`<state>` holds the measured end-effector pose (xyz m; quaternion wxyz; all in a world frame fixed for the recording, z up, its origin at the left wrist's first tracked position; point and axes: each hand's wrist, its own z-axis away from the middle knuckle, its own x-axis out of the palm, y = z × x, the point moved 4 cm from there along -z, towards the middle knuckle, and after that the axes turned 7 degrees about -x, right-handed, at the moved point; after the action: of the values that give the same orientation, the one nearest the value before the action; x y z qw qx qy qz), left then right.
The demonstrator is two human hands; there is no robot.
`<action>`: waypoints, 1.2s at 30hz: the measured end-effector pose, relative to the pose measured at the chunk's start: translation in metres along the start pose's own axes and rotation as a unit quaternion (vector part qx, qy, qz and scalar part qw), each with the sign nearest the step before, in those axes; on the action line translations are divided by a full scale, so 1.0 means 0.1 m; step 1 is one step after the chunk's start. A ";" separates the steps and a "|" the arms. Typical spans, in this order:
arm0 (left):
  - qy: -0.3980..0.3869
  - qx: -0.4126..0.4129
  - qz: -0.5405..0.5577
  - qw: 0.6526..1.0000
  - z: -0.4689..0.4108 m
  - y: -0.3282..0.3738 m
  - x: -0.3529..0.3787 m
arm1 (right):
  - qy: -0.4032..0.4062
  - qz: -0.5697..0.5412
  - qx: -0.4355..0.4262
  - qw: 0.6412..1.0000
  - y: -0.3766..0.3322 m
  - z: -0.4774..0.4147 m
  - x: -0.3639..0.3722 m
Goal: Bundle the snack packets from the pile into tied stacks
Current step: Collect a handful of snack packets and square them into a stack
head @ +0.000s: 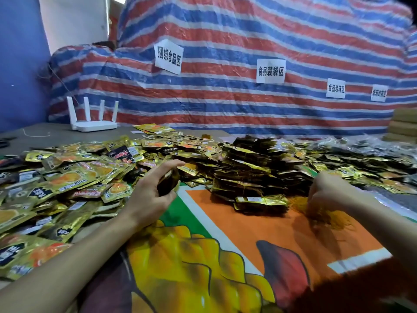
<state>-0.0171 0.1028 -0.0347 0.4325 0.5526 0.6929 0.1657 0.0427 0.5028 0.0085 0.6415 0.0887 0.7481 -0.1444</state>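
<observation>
L hand [153,190] is over the near edge of the loose pile, palm turned inward. Its thumb and lower fingers curl round a small stack of dark pkts [167,182] held on edge, and the forefinger stretches out over the top. R hand [327,190] is well apart from it on the right. Its fingers are bunched and point down into a tangle of yellow-orange ties [325,214] lying on the mat. It's blurred, so can't tell if it has any strand pinched.

The loose pile of gold snack pkts [67,177] covers the left side of the counter [45,132], lying flat and overlapping. A heap of tied stacks [246,166] sits centre, between the hands. One tied bundle [261,203] lies at the heap's front, on the orange part of the printed mat [225,233].

At far right are crinkled clear bags [372,143] w/ dark contents, too blurred to name. Just behind them is a stack of brown cardboard [404,127]. A white router [93,125] w/ four upright antennas stands at back left, in front of a red-blue-white striped tarp [225,98] w/ paper signs [168,55] stuck on it.
</observation>
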 end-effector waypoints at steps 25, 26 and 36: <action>0.077 -0.064 0.180 0.979 -0.13 -0.07 -0.13 | 0.221 -0.099 -0.124 0.962 -0.71 0.21 -0.54; 0.078 -0.078 0.224 0.968 -0.15 -0.07 -0.16 | 0.228 -0.129 -0.165 0.951 -0.93 0.27 -0.55; 0.085 -0.219 0.356 0.905 -0.17 -0.15 -0.24 | 0.066 -0.464 -0.301 0.830 -2.92 0.38 0.19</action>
<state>-0.0392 0.0795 -0.0258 0.3944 0.6376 0.4306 0.5024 -0.0176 0.2144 0.0144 0.4427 -0.4572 0.7485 -0.1864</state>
